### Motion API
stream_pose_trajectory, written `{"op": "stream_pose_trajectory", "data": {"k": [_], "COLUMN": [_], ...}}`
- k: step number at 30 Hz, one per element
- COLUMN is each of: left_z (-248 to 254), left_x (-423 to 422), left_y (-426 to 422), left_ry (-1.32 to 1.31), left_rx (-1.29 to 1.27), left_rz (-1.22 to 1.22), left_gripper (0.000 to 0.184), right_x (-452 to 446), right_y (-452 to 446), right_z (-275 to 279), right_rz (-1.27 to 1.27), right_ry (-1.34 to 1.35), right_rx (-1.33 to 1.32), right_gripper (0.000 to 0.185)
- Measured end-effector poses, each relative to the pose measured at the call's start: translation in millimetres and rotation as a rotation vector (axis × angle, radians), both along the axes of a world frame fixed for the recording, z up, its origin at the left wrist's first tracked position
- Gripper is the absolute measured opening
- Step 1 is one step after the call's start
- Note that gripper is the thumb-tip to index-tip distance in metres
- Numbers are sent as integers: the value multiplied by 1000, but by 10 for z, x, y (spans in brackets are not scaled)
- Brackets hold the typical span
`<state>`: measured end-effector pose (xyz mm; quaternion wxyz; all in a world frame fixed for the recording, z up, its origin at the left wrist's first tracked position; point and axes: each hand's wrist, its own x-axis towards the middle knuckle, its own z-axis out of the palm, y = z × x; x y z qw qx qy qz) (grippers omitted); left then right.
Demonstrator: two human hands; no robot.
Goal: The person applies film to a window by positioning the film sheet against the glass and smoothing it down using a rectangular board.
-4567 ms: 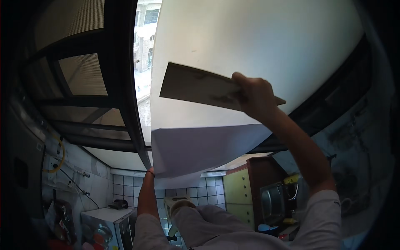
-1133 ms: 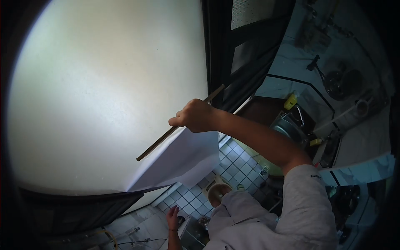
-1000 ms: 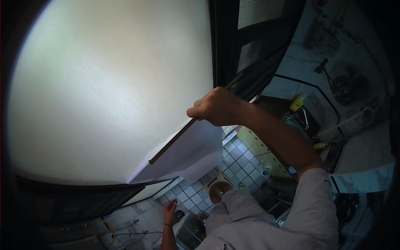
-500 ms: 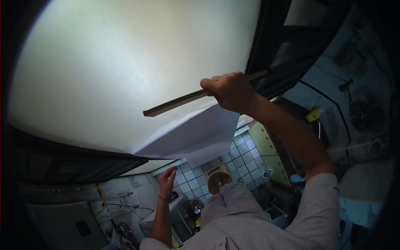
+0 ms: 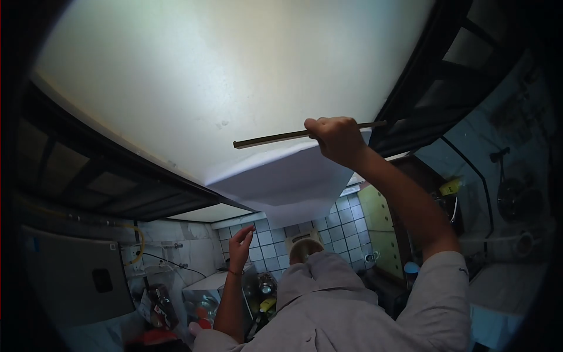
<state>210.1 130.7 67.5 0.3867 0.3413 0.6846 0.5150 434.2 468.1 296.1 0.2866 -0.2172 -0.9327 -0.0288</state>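
My right hand (image 5: 339, 139) is raised, its fingers wrapped round a long, thin brownish strip (image 5: 270, 139). The strip lies nearly level across a large pale panel (image 5: 223, 70), sticking out on both sides of my fist. Just below it, a white sheet (image 5: 281, 182) meets the panel along its upper edge and hangs loose at the bottom. Lower down, my left hand (image 5: 239, 246) is apart from the sheet. Its fingers are loosely bent, the thumb near the fingertips, and I see nothing held in it.
Dark-framed glass panes (image 5: 76, 164) border the panel at left and right. Beneath me are a tiled floor (image 5: 270, 249), a green drawer cabinet (image 5: 375, 220) and a round-topped stool (image 5: 305, 249) by my legs. A grey appliance door (image 5: 70, 270) stands at lower left.
My view has shifted, showing more of the left panes. In the picture, my right hand and the strip sit farther right and slightly lower, the strip closer to level.
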Motion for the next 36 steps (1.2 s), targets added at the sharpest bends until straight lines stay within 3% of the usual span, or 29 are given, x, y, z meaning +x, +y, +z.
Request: {"op": "stream_pose_trajectory", "data": {"k": [4, 6, 9, 12, 13, 16, 17, 20, 23, 24, 26, 27, 30, 31, 34, 36], "left_z": [200, 521, 1043, 1652, 1595, 1154, 1546, 1873, 2072, 2086, 2041, 2035, 2019, 2140, 2261, 2272], "left_x": [108, 115, 63, 192, 205, -291, 32, 161, 240, 253, 289, 344, 454, 563, 737, 709], "left_y": [85, 147, 375, 704, 809, 764, 823, 988, 1229, 1347, 1622, 1736, 2110, 2200, 2404, 2485], "left_ry": [183, 394, 596, 631, 591, 425, 240, 196, 444, 451, 464, 144, 157, 285, 249, 266], "left_rx": [-30, 75, 303, 503, 656, 503, 490, 609, 507, 570, 695, 749, 739, 683, 757, 752], "left_rz": [-36, 80, 198, 84, 142, 9, 153, 124, 261, 256, 240, 246, 255, 226, 146, 116], "left_gripper": [26, 32, 83, 91, 68, 34, 18, 18, 15, 15, 15, 21, 26, 27, 27, 28], "right_x": [-145, -92, -9, -74, -92, -119, -72, 287, 1056, 1237, 1299, 1156, 678, 573, 257, 72], "right_y": [-126, -155, -424, -774, -860, -950, -929, -737, -579, -556, -583, -583, -532, -486, -234, -121], "right_z": [-334, -271, 37, -43, -62, -44, 20, 302, 522, 337, -184, -385, -488, -301, -110, -76], "right_rz": [23, 46, 97, 215, 220, 228, 216, 156, -223, -391, -401, -341, -220, -190, -270, -197], "right_ry": [-24, -91, -135, -126, -121, -112, -119, 80, 525, 684, 946, 941, 929, 954, 968, 1072], "right_rx": [0, 21, 85, -20, -30, -61, -70, -60, 69, -7, -717, -863, -779, -811, -631, -650], "right_gripper": [10, 10, 8, 5, 6, 9, 11, 15, 26, 29, 31, 38, 74, 87, 104, 108]}}
